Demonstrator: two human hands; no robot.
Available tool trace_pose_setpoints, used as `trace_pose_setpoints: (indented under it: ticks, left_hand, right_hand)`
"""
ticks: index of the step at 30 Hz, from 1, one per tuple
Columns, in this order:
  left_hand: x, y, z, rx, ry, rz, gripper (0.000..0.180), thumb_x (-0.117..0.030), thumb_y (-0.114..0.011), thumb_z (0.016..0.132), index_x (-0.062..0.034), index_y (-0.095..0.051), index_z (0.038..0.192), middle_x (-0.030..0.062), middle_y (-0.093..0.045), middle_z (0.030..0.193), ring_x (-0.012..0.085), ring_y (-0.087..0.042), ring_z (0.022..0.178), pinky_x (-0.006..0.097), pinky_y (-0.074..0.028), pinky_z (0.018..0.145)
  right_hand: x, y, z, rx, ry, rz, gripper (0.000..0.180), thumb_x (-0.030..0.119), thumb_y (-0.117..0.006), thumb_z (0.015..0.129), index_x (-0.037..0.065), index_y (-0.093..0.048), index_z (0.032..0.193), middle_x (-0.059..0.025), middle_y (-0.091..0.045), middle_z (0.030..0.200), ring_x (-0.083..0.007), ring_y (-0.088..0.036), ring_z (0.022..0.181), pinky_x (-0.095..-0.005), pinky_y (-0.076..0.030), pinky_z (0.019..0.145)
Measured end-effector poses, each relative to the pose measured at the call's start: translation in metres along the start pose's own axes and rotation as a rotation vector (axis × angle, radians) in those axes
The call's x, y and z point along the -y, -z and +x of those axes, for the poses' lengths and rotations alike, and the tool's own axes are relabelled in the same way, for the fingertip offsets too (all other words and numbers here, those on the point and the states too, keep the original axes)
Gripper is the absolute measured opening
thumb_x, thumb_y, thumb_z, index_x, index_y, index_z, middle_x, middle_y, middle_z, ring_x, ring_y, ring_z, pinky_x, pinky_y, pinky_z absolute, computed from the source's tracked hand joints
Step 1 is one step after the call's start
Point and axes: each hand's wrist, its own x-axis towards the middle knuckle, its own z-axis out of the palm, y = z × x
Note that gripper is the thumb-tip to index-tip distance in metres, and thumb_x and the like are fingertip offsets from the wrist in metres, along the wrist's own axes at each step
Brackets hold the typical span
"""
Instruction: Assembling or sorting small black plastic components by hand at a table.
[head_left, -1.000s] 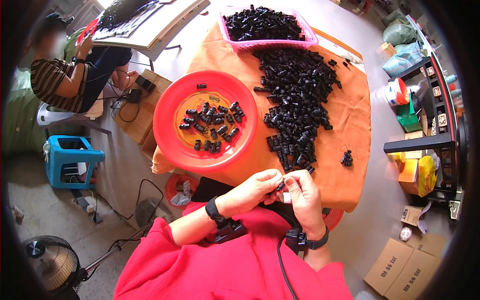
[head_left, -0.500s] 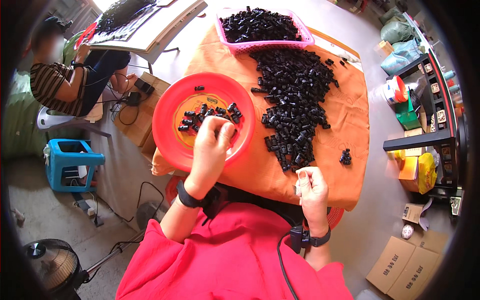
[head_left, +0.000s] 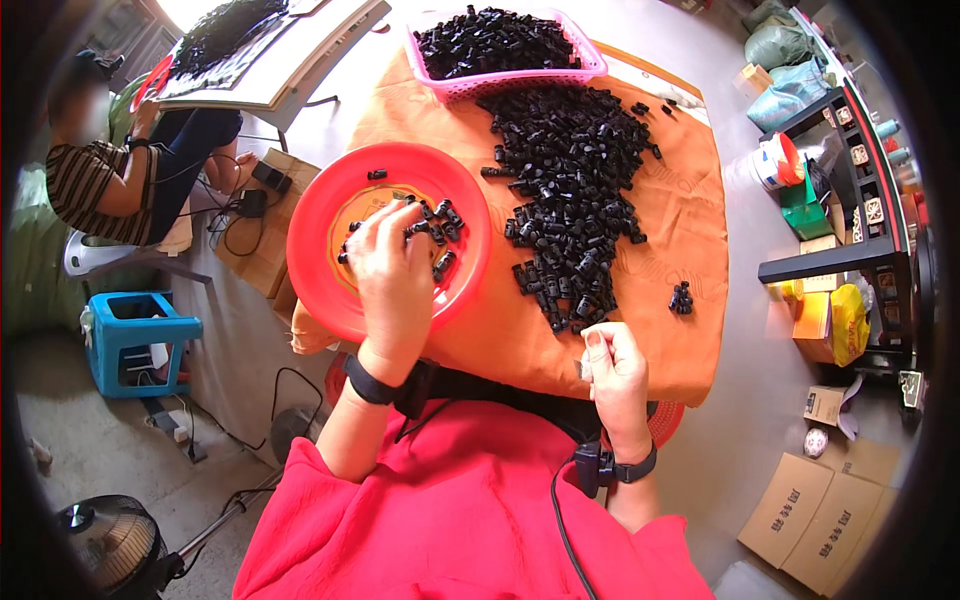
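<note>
My left hand (head_left: pixel 393 285) reaches into a red plastic basin (head_left: pixel 320 290), fingers stretched and slightly apart over several small black cylindrical plastic pieces (head_left: pixel 447 220). Its fingertips are among the pieces, partly covering them; whether one is being touched I cannot tell. One more black piece (head_left: pixel 376 174) lies apart towards the basin's far rim. By the near edge of the table, my right hand (head_left: pixel 618 375) is closed in a pinch between thumb and finger. A small greyish, shiny bit shows at its fingertips, too small to name.
A large heap of black pieces (head_left: pixel 570 215) covers the middle of the orange tablecloth (head_left: pixel 670 240). Behind it stands a pink basket (head_left: pixel 500 85) full of them. A small cluster (head_left: pixel 680 298) lies at right. A person (head_left: pixel 100 180) sits at far left, beyond a blue stool (head_left: pixel 140 340).
My left hand has opened from a pinch, and its fingers have reached farther into the basin. The right hand keeps its pinch. The whole view has shifted slightly.
</note>
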Motion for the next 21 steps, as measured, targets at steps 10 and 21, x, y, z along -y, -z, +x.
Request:
trace_pose_setpoints:
  ticks: [10, 21]
  left_hand:
    - [-0.075, -0.069, -0.043, 0.266, -0.042, -0.355, 0.039, 0.000, -0.065, 0.087, 0.0020, -0.054, 0.125, 0.0233, -0.054, 0.132, 0.0392, -0.051, 0.126, 0.043, -0.043, 0.106]
    - [-0.059, -0.130, -0.031, 0.320, 0.080, -0.020, 0.048, -0.022, -0.058, 0.098, 0.0057, -0.047, 0.137, 0.0290, -0.042, 0.146, 0.0456, -0.036, 0.139, 0.051, -0.031, 0.116]
  right_hand:
    - [0.005, 0.000, -0.002, -0.016, -0.076, 0.020, 0.015, 0.017, -0.056, 0.104, 0.004, -0.058, 0.096, 0.0031, -0.051, 0.067, -0.0030, -0.045, 0.054, -0.0206, -0.039, 0.049]
    - [-0.001, 0.015, -0.004, -0.033, -0.138, 0.081, 0.015, 0.014, -0.054, 0.104, 0.003, -0.056, 0.094, 0.0034, -0.048, 0.063, -0.0039, -0.041, 0.052, -0.0217, -0.037, 0.048]
